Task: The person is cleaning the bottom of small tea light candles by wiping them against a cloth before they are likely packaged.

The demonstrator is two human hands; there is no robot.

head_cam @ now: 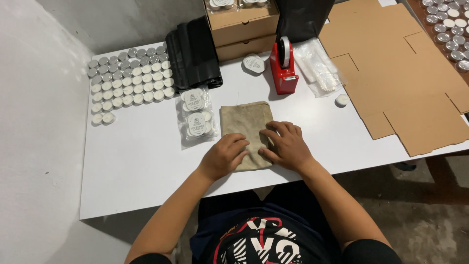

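Centrally, one tan cloth pouch (pixel 245 128) lies flat on the white worktop (pixel 141 166); two hands press it, left hand (pixel 225 155) and right hand (pixel 286 145), each grip spread flat. Beside it: one clear packet of candles (pixel 196 117), one red tape dispenser (pixel 284 66).

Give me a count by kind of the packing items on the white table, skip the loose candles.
Tan cloth pouch under left hand and right hand: 1
Red tape dispenser: 1
Clear candle packet: 1
Closed cardboard boxes: 2
Total: 5

White table (pixel 146 161) w/ tealights (pixel 129 80), tan pouch (pixel 244 124), tape dispenser (pixel 285 66), flat cardboard (pixel 400 78)
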